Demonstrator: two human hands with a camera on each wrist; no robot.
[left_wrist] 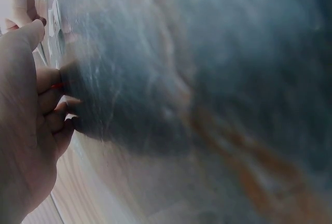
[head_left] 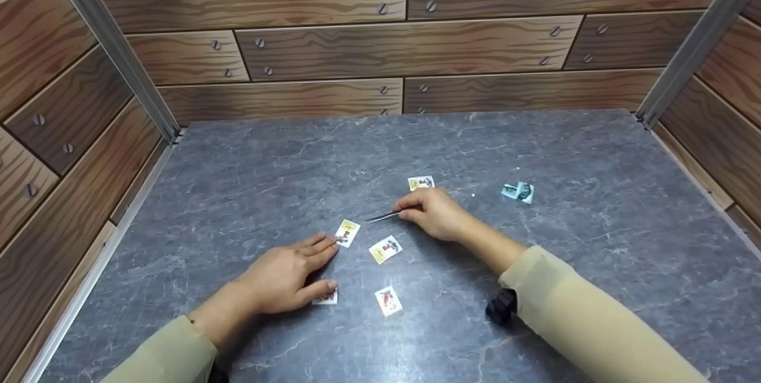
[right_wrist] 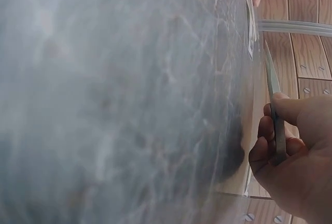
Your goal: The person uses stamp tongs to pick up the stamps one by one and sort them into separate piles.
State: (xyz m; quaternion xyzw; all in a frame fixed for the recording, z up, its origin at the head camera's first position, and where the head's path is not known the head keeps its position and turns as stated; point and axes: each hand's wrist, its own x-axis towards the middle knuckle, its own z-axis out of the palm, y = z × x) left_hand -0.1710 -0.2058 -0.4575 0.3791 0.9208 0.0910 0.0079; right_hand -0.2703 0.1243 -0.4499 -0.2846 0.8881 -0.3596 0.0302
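Observation:
Near the middle of the table, my right hand (head_left: 437,213) pinches a pair of tweezers (head_left: 383,216), its tips pointing left. In the right wrist view, the tweezers (right_wrist: 275,105) lie between thumb and fingers. My left hand (head_left: 285,276) rests flat, fingers extended, its fingertips at the lower edge of a stamp-like paper piece (head_left: 349,232). Its thumb partly covers another piece (head_left: 326,298). Similar yellow-and-red printed pieces lie nearby: one right of the left fingertips (head_left: 386,249), one nearer the front (head_left: 389,301), and one partly hidden behind the right hand (head_left: 421,182).
Two overlapping teal printed pieces (head_left: 518,192) lie to the right on the grey marbled table (head_left: 267,163). Tiny white specks are near them. Wood-patterned panels (head_left: 404,44) and metal corner posts (head_left: 113,44) enclose the back and sides.

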